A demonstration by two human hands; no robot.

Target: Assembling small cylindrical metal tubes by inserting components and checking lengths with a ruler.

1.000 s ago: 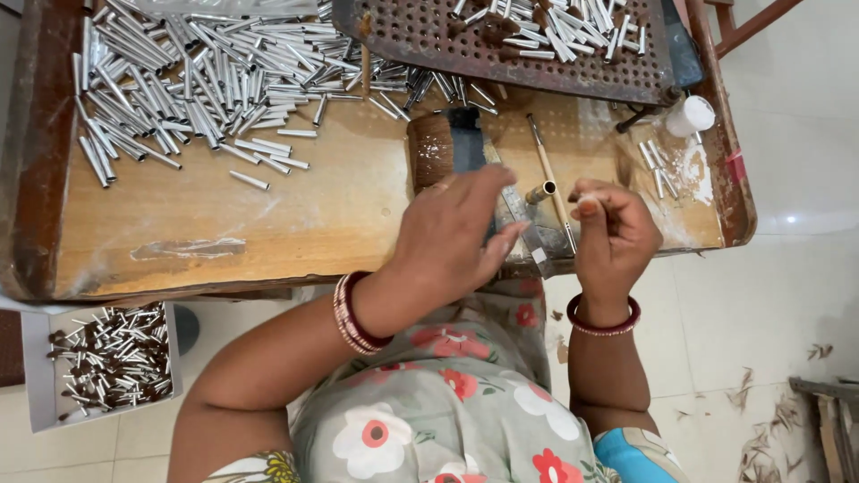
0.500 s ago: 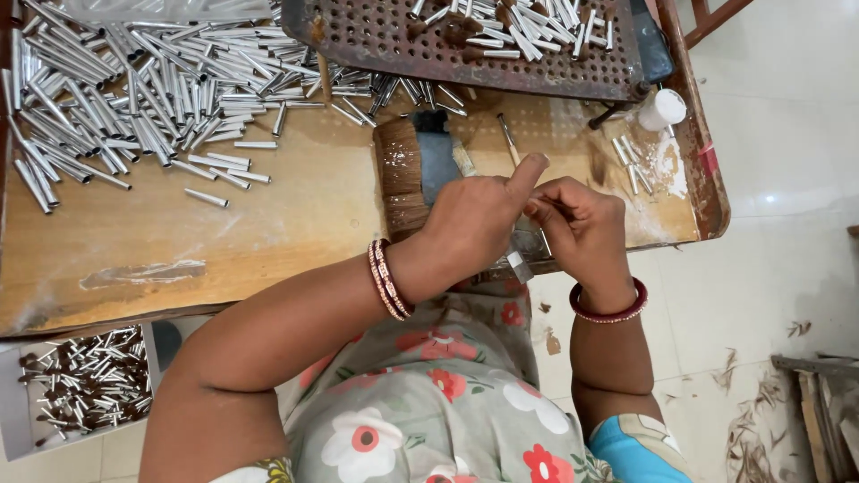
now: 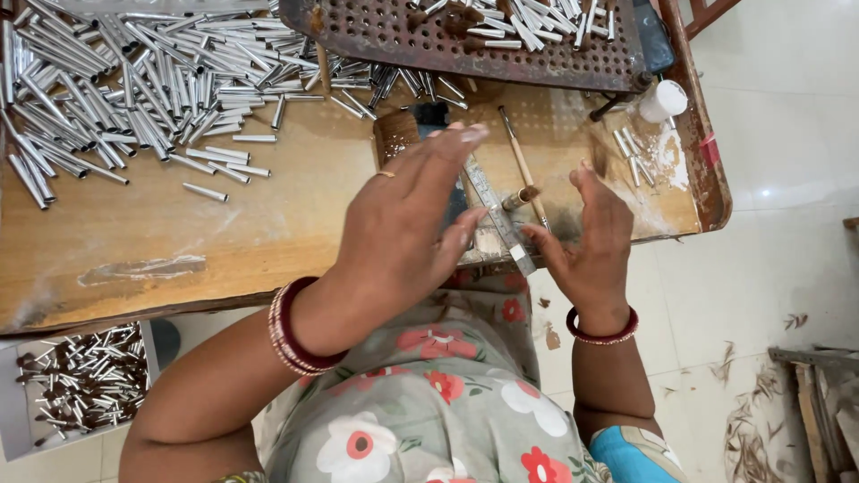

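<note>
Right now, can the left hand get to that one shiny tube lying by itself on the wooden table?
Probably yes: the left hand hovers open, and only bare wooden table lies between it and the lone tube.

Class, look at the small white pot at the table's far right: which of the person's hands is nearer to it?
Right. The right hand lies just below-left of the white pot; the left hand is farther left.
</note>
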